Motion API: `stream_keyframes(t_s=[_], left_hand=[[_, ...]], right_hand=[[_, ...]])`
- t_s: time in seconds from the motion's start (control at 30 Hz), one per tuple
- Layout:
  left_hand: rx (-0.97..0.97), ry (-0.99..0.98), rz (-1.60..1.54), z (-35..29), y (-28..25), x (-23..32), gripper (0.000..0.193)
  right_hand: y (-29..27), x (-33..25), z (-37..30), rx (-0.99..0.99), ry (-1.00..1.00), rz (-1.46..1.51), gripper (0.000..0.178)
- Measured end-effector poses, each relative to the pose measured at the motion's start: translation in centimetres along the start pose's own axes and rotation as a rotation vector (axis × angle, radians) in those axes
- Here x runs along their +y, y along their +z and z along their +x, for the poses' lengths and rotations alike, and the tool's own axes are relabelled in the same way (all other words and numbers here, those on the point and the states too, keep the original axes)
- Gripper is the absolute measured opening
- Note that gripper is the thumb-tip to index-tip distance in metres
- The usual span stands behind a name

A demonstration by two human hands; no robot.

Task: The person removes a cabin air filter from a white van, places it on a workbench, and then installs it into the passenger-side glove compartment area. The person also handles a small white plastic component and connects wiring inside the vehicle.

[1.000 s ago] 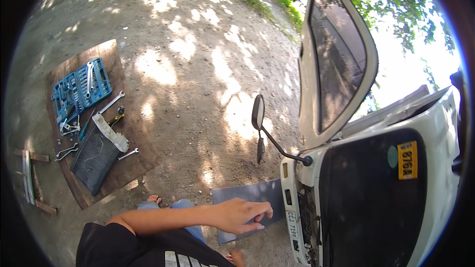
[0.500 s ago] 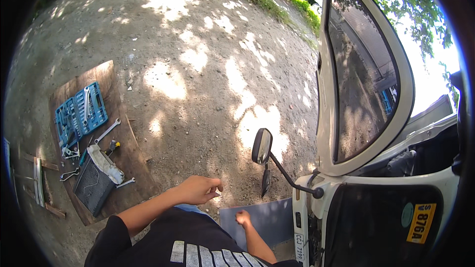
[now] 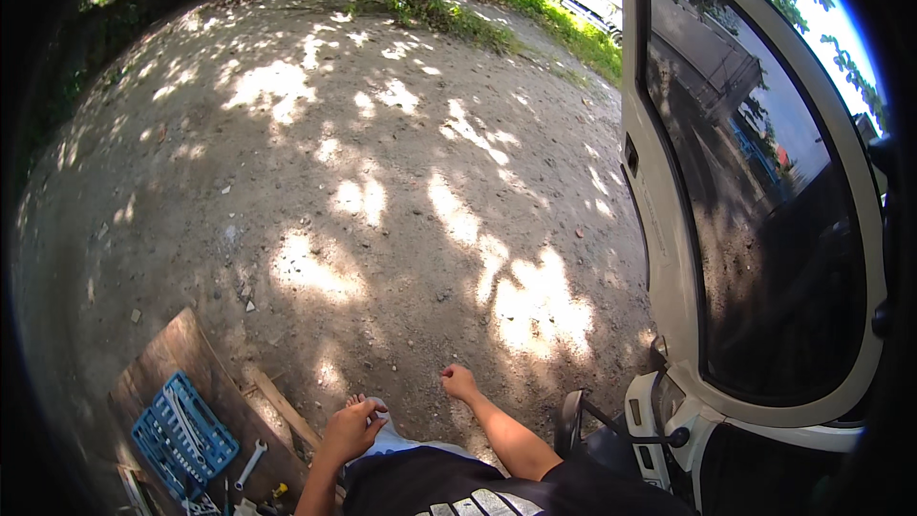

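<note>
Ground: sun-dappled dirt yard (image 3: 382, 182).
Tool tray: blue socket set (image 3: 183, 432) on a board, left of your left hand (image 3: 351, 430).
Left hand: loosely curled, empty.
Right hand (image 3: 459, 382): half closed, empty, left of the mirror (image 3: 571, 420).
Door (image 3: 755, 229): open; steady yourself clear of it.

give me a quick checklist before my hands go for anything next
1. Left hand free: ok, loosely curled, nothing visible in it.
2. Right hand free: ok, held in the air over the dirt ground, nothing in it.
3. Tools to hand: ok, blue socket tray and a wrench lie on the wooden board, nearest the left hand.
4. Vehicle door: ok, swung open to the right.
5. Side mirror clear of right forearm: cannot tell, they are close.
</note>
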State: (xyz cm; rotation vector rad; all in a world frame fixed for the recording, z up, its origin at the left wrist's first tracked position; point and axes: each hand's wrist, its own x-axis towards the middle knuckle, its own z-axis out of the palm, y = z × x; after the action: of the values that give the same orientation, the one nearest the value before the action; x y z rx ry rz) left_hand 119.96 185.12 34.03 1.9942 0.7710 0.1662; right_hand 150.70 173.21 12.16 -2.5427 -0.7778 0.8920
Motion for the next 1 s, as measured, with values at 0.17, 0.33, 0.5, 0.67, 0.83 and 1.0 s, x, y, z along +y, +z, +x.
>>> stream_keyframes(t_s=[0.17,0.33,0.5,0.67,0.83,1.0], left_hand=[[0.079,0.013,0.049,13.3,-11.2,0.2,0.021],[0.18,0.031,-0.253,30.6,-15.0,-4.3,0.019],[0.346,-0.303,-0.226,44.6,-9.1,-22.5,0.019],[0.408,-1.133,-0.488,37.1,-0.6,-37.1,0.009],[0.275,-1.313,-0.6,40.2,0.2,-35.9,0.012],[0.138,-1.179,-0.56,60.8,-2.4,-30.4,0.013]], right_hand=[[-11.6,-9.4,8.8,0.403,-0.067,0.269,0.024],[-30.0,-18.5,17.1,1.063,-0.31,0.188,0.018],[-47.4,-26.8,21.9,1.536,-0.534,0.076,0.019],[-62.3,-33.0,24.4,1.949,-0.796,-0.395,0.017],[-72.6,-33.4,27.2,2.119,-0.667,-0.751,0.02],[-77.8,-29.4,30.7,2.313,-0.409,-1.125,0.014]])
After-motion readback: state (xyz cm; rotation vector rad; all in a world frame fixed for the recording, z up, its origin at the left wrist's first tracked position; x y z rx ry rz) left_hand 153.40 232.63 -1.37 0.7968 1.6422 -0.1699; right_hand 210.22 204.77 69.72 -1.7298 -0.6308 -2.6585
